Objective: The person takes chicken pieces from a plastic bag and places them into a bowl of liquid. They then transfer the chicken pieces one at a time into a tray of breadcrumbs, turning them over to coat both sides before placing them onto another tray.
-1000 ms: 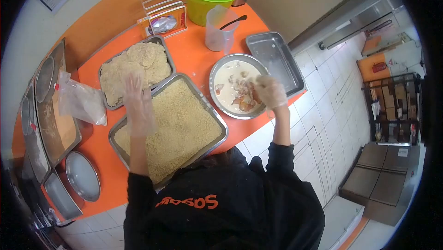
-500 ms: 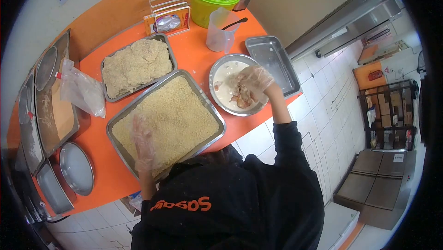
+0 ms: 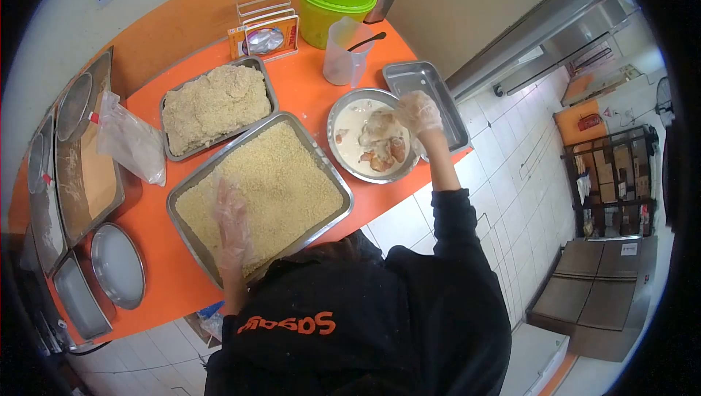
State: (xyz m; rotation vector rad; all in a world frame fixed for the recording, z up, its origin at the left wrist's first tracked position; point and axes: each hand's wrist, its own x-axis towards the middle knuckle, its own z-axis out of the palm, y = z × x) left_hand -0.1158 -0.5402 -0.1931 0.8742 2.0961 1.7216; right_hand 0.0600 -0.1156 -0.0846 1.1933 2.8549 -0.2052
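My left hand (image 3: 234, 217), in a clear plastic glove, lies over the near left part of a large metal tray of pale breadcrumbs (image 3: 274, 184), fingers stretched out and holding nothing. My right hand (image 3: 419, 112), also gloved, hovers at the right rim of a round metal bowl (image 3: 336, 155), its fingers loosely bent and apart. In the bowl, pieces of raw meat (image 3: 385, 153) sit in a milky white liquid (image 3: 354, 120). One whitish, coated piece lies close to my right fingertips.
Behind the crumbs is a tray heaped with breaded pieces (image 3: 217, 101). A metal pan (image 3: 445, 107) stands right of the bowl, a plastic jug (image 3: 345, 60) behind it. At left are a plastic bag (image 3: 131, 144), a flour pan (image 3: 98, 184) and an oval dish (image 3: 118, 266).
My right hand has moved up and right from over the meat to the bowl's rim, leaving the meat uncovered. My left hand stays over the breadcrumbs, with only a slight shift.
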